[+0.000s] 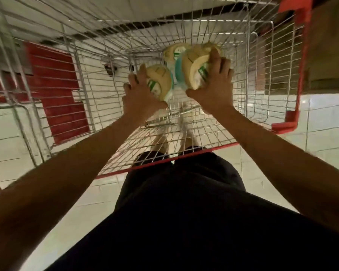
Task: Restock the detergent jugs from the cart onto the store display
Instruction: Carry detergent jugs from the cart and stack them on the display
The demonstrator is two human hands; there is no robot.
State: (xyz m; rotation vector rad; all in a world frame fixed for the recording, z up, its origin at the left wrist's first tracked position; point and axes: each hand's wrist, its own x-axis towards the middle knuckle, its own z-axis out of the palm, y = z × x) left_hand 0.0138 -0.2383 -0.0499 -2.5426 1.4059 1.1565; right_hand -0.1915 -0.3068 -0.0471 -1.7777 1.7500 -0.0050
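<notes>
Presumably heavy and slick, the left detergent jug (160,80) is gripped by the curled left hand (142,94), the right detergent jug (192,66) by the right hand (213,87), handles unseen.

Head cam w/ wide lens looks down into cart (262,65).

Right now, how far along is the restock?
Done: unclear, the display is out of view, though the cart is mostly bare wire, suggesting a late stage. In hand: the left grip holds the left jug and the right grip holds the right jug, both inside the cart. Left: at least one back jug behind them, and carrying all of them to the display.
</notes>
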